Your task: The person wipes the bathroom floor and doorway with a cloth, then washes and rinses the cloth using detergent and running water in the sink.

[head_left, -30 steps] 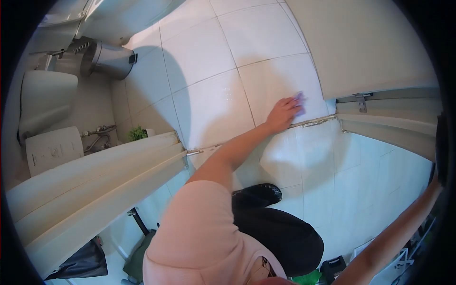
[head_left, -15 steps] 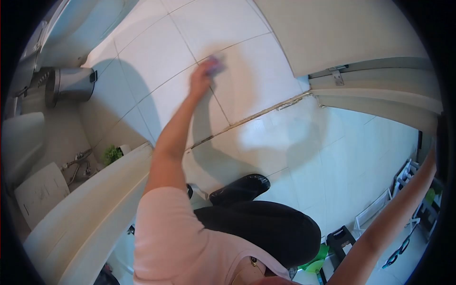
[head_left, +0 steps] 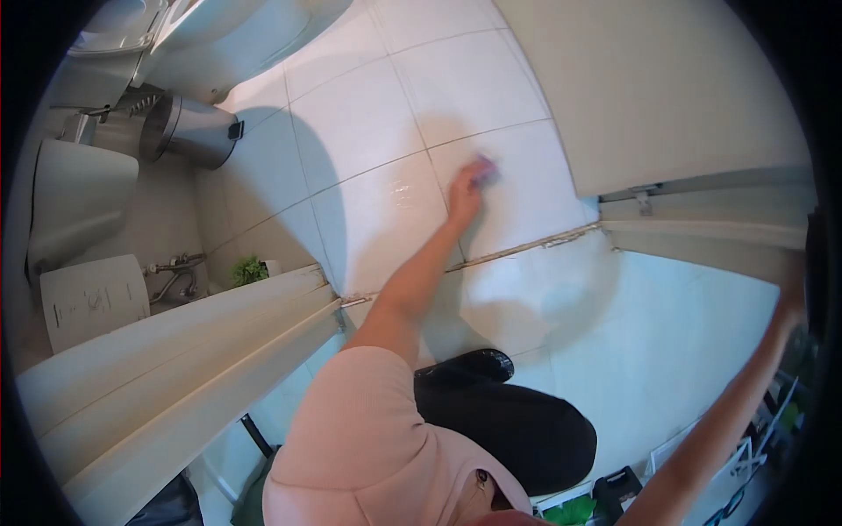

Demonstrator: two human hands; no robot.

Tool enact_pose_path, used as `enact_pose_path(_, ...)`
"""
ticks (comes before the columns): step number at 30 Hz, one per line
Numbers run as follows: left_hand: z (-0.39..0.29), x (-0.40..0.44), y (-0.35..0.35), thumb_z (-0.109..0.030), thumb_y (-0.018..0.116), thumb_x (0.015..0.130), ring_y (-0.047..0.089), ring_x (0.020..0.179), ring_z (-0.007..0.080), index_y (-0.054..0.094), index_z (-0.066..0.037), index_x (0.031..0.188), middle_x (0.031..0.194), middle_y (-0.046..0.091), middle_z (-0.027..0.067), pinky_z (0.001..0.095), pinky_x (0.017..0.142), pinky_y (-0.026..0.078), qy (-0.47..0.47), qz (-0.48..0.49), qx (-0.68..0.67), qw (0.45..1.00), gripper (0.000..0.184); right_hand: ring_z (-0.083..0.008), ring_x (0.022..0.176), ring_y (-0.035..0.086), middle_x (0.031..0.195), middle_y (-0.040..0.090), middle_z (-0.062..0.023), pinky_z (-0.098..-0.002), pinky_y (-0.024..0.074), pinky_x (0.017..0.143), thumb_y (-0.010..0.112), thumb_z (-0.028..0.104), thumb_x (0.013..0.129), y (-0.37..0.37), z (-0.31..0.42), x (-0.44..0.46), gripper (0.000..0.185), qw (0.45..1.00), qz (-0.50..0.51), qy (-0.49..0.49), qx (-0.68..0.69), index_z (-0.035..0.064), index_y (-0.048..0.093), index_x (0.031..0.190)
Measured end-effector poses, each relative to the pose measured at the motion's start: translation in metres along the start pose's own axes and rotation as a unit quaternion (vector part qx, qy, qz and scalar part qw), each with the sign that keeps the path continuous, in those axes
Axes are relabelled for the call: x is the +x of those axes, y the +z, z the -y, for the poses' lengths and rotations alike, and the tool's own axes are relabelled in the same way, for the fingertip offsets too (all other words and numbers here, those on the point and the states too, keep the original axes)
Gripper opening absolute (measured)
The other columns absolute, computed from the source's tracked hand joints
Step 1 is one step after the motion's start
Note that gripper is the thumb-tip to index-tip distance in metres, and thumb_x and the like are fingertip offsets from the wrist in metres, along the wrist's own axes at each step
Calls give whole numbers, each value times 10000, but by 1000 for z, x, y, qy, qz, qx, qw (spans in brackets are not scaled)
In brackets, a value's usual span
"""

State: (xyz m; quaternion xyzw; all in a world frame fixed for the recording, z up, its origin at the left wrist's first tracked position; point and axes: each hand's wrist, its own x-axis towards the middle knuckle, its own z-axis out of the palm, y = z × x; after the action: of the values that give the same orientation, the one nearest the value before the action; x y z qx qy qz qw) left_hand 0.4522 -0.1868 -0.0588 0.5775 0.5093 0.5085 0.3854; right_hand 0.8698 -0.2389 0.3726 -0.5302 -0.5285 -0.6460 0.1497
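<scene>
My left hand (head_left: 465,195) reaches down to the white tiled floor (head_left: 351,123), its fingers closed round a small purple sponge (head_left: 484,170). The sponge is blurred but lies against the tile, past the worn threshold strip (head_left: 517,247). A wet, shiny patch (head_left: 402,193) shows on the tile to the left of that hand. My right arm stretches out to the right edge of the view. There my right hand (head_left: 793,302) is dim beside the door frame (head_left: 710,233), its fingers hidden.
A metal pedal bin (head_left: 200,131) and a toilet (head_left: 237,39) stand at the upper left. Below them are a wall tap (head_left: 180,267) and a green plant (head_left: 249,271). A door panel (head_left: 667,88) fills the upper right. My black shoe (head_left: 465,366) rests near the threshold.
The view has shifted, so the room appears lower and further right. My left hand, still round the sponge, has moved across the tile closer to the door and threshold. A wet patch now shows.
</scene>
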Motion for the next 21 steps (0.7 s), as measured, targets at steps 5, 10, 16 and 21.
enact_pose_path(5,-81,-52,113,-14,444,896,545,1066,210,525,-64,1229,1203,556,100,297,936,396,-220,112,-265,932,346,-266,1246,379,1346,428,-91,-438,240,1032,497,413,899,-38,27,7,503,996,39,62,58,185,408,1338)
enact_pose_path(10,-204,-107,127,-62,412,916,492,1135,207,386,-46,1328,1291,474,90,312,986,367,-426,380,-441,692,413,-307,1130,494,1205,529,-151,-354,384,950,557,79,845,-169,19,-38,341,844,332,201,371,79,528,1185)
enact_pose_path(16,-290,-155,194,-137,527,895,533,1048,249,411,-57,1282,1205,520,118,389,949,422,-424,648,-379,506,413,-343,1014,539,1086,572,-175,-411,429,863,495,285,892,-388,-48,-188,379,531,677,434,267,37,528,1177)
enact_pose_path(21,-408,-286,230,-160,483,923,531,1078,255,401,-37,1282,1210,514,142,403,952,438,-466,751,-264,387,389,-350,1020,539,1096,569,-201,-404,430,865,505,316,883,-584,-48,-223,415,489,540,682,62,36,523,1189)
